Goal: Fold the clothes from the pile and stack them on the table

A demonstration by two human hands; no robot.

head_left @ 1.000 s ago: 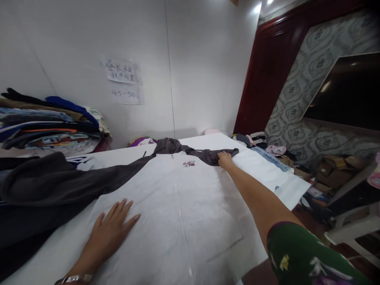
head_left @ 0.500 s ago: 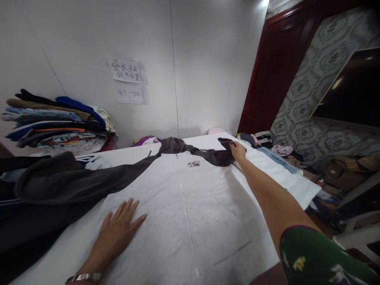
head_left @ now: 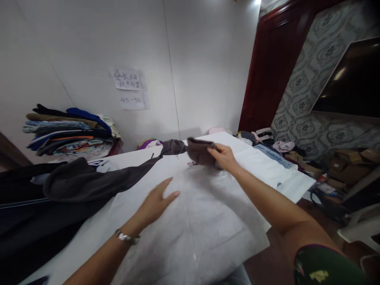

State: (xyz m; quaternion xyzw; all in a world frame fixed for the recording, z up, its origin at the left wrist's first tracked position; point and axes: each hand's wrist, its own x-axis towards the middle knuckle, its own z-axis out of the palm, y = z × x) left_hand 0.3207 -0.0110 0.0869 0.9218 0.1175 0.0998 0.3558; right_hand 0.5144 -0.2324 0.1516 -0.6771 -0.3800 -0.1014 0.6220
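Jacket point(head_left: 208, 213) lay spread on the white worktop point(head_left: 258, 166), which left room before its right edge, while the right hand point(head_left: 225, 158) gripped a raised dark sleeve point(head_left: 198, 152) and the left hand point(head_left: 156, 202) was open over its front.

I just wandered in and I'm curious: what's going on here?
A person is handling a white jacket with dark gray sleeves, spread on a table. The right hand grips one gray sleeve, raised above the jacket's chest. The left hand is open over the white front. The other sleeve stretches out to the left, and a clothes pile stands behind.
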